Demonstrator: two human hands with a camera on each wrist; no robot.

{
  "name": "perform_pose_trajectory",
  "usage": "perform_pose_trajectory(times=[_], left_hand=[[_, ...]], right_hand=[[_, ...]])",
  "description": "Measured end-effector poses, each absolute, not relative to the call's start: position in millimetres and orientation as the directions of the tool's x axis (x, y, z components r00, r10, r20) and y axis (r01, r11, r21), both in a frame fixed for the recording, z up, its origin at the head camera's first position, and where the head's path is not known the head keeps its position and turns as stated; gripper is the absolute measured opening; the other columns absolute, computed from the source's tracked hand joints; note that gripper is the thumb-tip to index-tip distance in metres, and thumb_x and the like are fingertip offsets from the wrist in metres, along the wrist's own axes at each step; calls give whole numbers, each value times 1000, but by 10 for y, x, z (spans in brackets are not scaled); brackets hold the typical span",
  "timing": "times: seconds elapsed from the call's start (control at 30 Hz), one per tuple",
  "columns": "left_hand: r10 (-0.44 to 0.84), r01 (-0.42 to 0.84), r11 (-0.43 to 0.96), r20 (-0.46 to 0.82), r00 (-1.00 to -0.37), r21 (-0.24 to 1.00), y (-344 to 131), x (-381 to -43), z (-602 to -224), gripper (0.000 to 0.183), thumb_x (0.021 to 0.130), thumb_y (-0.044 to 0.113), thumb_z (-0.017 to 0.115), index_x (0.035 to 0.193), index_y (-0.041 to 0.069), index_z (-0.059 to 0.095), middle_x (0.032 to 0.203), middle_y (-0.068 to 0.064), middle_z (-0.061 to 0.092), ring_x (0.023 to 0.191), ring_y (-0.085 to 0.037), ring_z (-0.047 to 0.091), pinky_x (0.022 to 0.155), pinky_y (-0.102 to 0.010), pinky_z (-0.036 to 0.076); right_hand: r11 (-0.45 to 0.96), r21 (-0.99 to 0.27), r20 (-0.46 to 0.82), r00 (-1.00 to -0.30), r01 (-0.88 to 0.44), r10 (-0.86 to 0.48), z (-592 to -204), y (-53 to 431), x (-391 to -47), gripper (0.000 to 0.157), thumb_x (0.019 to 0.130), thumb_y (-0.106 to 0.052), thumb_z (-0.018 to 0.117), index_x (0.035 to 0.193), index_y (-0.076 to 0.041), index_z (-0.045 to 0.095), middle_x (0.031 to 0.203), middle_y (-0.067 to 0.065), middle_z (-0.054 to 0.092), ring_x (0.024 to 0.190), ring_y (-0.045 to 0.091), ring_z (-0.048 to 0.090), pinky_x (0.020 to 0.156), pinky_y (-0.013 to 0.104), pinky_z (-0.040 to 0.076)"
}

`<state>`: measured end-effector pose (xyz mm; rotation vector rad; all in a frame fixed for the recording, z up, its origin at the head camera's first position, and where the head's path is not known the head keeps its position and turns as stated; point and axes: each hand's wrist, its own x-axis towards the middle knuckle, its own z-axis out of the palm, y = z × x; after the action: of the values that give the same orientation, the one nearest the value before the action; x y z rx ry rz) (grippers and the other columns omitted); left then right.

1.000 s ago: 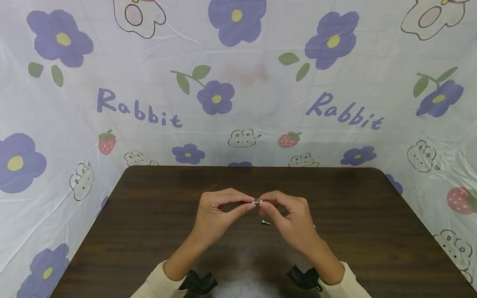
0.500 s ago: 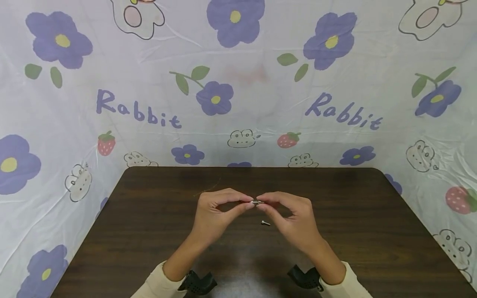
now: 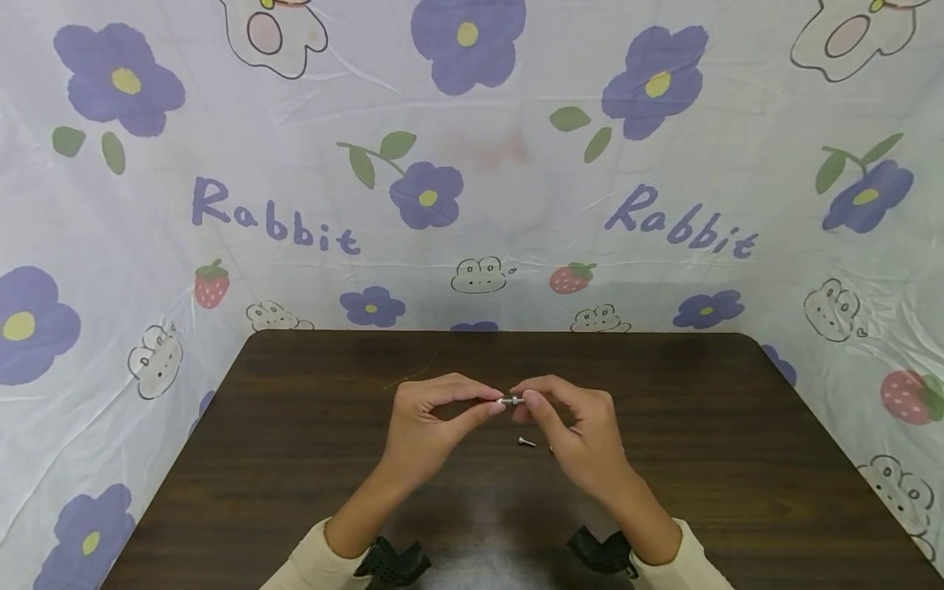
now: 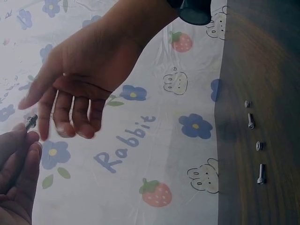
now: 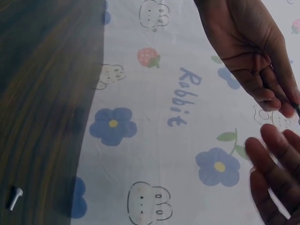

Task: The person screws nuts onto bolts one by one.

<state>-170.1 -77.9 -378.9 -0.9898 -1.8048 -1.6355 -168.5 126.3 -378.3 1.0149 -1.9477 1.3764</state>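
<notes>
Above the table my left hand [image 3: 435,418] pinches a small metal bolt [image 3: 507,401] between thumb and fingertips. A nut [image 3: 515,401] shows partway along its shank, and the bolt lies nearly level, pointing right. My right hand [image 3: 575,422] is at the free end, its thumb tip close to the bolt. In the left wrist view the right thumb and forefinger stand apart, one on each side of the bolt [image 4: 31,122], with the other fingers loosely bent. The right wrist view shows the right hand's fingers [image 5: 265,152] fairly straight; the bolt is mostly cut off there.
A loose bolt [image 3: 526,442] lies on the dark wooden table [image 3: 295,492] below the hands. The left wrist view shows a loose bolt [image 4: 261,174], a second bolt [image 4: 251,121] and two nuts [image 4: 259,146] in a row. Printed fabric [image 3: 472,123] hangs behind the table.
The right fingertips closed in on the bolt half a second ago and have now shifted right and spread, showing more of the shank and nut. The left hand has barely moved.
</notes>
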Motion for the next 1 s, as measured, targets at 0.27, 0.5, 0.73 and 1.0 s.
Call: perform_pose_trajectory(times=[0.27, 0.5, 0.73, 1.0], left_hand=[[178, 789, 12, 775, -607, 615, -786, -1695, -3761, 15, 81, -4, 82, 95, 1, 79, 88, -8, 77, 82, -18, 74, 76, -31, 61], [186, 788, -3, 774, -605, 616, -777, -1699, -3779, 16, 81, -5, 82, 95, 2, 80, 89, -8, 77, 83, -19, 74, 75, -35, 61], [200, 788, -27, 775, -599, 615, -758, -1702, -3819, 15, 82, -5, 81, 95, 2, 79, 88, -9, 77, 81, -18, 74, 74, -35, 61], [180, 776, -9, 764, -619, 631, -759, -1698, -3807, 13, 83, -2, 82, 94, 3, 80, 88, -7, 77, 82, -18, 74, 73, -36, 61]], right_hand=[[129, -402, 864, -422, -907, -274, -3768, 1274, -1723, 31, 84, -1, 82, 114, -1, 73, 97, 11, 76, 82, 18, 73, 75, 24, 59], [118, -391, 866, -408, -913, -288, -3776, 1270, -1740, 21, 85, 1, 80, 105, -4, 76, 94, 8, 76, 79, 17, 72, 76, 22, 59], [204, -506, 778, -545, -838, -313, -3782, 1278, -1691, 20, 90, 7, 70, 88, -11, 76, 81, 0, 74, 70, 14, 69, 67, 21, 56], [208, -538, 758, -576, -817, -307, -3784, 1291, -1698, 14, 97, 1, 65, 100, -10, 74, 83, 1, 73, 69, 9, 66, 62, 22, 55]])
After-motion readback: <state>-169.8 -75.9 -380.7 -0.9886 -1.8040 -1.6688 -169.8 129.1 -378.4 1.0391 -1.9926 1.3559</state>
